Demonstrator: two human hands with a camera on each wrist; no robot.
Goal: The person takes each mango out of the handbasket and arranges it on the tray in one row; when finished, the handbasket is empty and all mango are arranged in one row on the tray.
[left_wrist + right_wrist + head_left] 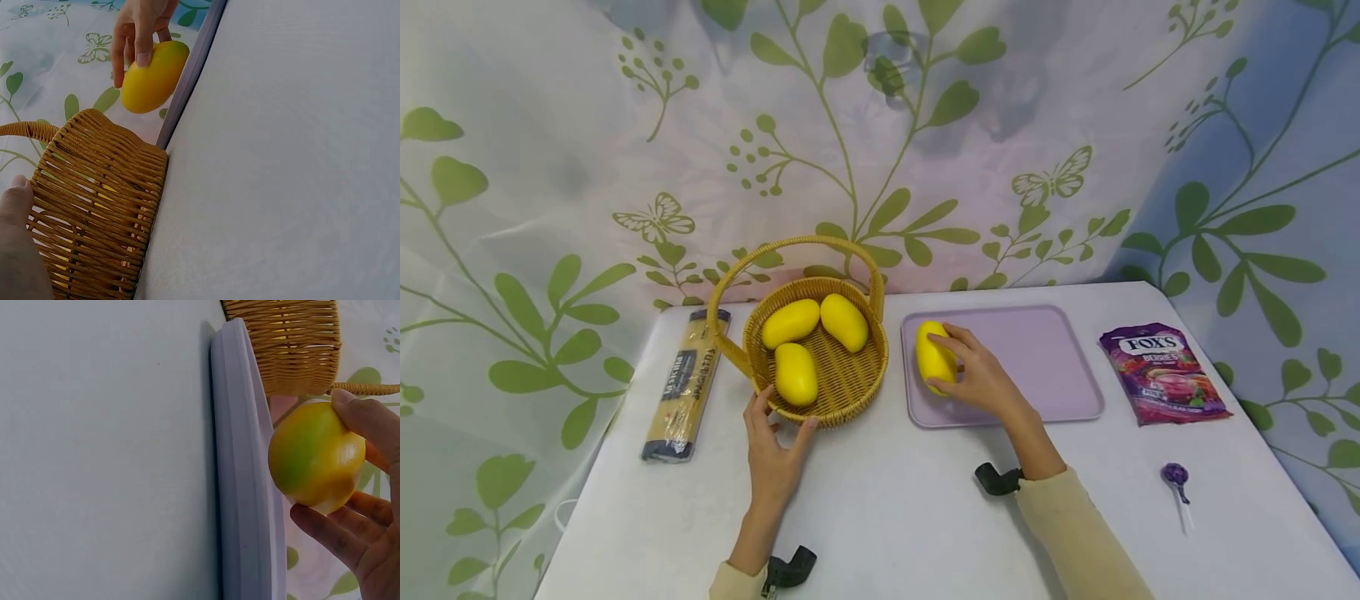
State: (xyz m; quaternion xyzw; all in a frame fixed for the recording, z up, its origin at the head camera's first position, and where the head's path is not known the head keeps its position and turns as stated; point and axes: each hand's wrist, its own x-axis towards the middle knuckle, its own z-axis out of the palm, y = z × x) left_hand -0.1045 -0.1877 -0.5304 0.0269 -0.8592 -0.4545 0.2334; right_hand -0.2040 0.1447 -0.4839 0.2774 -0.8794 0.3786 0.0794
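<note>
My right hand (pixel 985 379) holds a yellow mango (pixel 935 357) between thumb and fingers, over the left end of the lilac tray (pixel 1030 358). In the right wrist view the mango (pixel 312 456) shows a greenish end beside the tray's rim (pixel 240 469). Whether it touches the tray's floor I cannot tell. At the front left of a wicker basket (pixel 857 396), my left hand (pixel 775 462) touches the rim with spread thumb and fingers. Three mangoes (pixel 796 375) lie inside. In the left wrist view, only the thumb (pixel 15 200) shows against the basket (pixel 106 200).
A pack of spaghetti (pixel 685 387) lies left of the basket, whose tall handle (pixel 797 242) arches above it. Right of the tray are a purple Fox's candy bag (pixel 1165 375) and a lollipop (pixel 1176 483). A patterned cloth (pixel 925 167) hangs behind the white table (pixel 895 517).
</note>
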